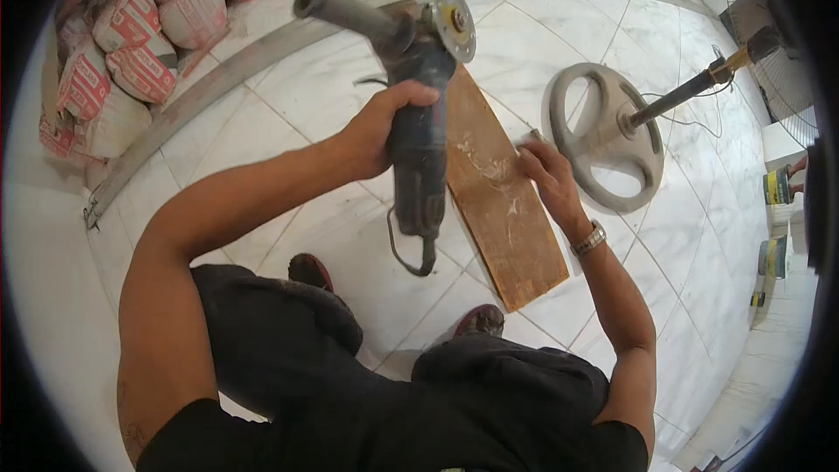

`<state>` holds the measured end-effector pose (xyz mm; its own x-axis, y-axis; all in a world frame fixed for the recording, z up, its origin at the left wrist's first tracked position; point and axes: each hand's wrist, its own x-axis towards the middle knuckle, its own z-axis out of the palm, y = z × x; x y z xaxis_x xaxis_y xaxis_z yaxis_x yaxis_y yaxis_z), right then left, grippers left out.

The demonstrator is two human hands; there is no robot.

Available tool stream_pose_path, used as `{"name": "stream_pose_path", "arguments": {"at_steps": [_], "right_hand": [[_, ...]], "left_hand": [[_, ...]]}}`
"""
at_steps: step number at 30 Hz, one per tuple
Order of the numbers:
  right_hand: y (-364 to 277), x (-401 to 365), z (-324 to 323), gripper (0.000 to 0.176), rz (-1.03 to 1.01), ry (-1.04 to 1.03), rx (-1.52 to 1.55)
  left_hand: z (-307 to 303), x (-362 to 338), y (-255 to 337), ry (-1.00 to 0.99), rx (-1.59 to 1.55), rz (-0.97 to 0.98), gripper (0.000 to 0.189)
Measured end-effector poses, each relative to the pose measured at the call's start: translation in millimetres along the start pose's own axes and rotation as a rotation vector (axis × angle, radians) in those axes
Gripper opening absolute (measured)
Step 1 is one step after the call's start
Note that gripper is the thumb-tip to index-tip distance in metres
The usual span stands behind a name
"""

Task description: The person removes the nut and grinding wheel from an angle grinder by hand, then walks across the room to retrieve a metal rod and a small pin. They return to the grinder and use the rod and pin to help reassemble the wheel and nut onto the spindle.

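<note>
My left hand (386, 127) is wrapped round the body of a dark angle grinder (421, 162), held up in front of me. The grinder's side handle points up and left, and its metal disc (454, 24) is at the top right; a cord loops from the lower end. Over the right edge of a brown wooden plank (511, 227) with whitish smears is my right hand (555, 182), its fingers bent together. A small greyish bit shows at those fingertips; I cannot tell what it is. The grinder hides part of the plank's left side.
A fan's round grey base (559, 131) and pole (686, 96) stand to the right of the plank. Red and white sacks (140, 26) are piled at upper left. A long metal strip (271, 48) crosses the tiled floor (384, 323). Tubs (774, 185) stand at far right.
</note>
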<state>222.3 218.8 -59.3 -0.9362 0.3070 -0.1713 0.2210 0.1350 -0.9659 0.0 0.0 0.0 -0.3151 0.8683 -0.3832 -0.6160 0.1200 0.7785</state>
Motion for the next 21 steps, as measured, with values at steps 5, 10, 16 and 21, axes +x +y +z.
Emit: {"name": "stream_pose_path", "arguments": {"at_steps": [5,10,16,21], "right_hand": [[-77,36,92,0.055,-0.196,-0.088,0.242],[-50,36,84,0.035,0.199,0.012,0.460],[45,34,68,0.041,0.220,0.255,-0.134],[93,31,67,0.059,0.345,0.259,-0.535]], "left_hand": [[14,13,-8,0.011,0.193,0.139,0.054],[-49,6,1,0.263,0.560,0.212,0.045],[-315,-12,60,0.916,1.210,0.677,0.027],[-429,-45,4,0.912,1.821,-0.011,0.035]]}}
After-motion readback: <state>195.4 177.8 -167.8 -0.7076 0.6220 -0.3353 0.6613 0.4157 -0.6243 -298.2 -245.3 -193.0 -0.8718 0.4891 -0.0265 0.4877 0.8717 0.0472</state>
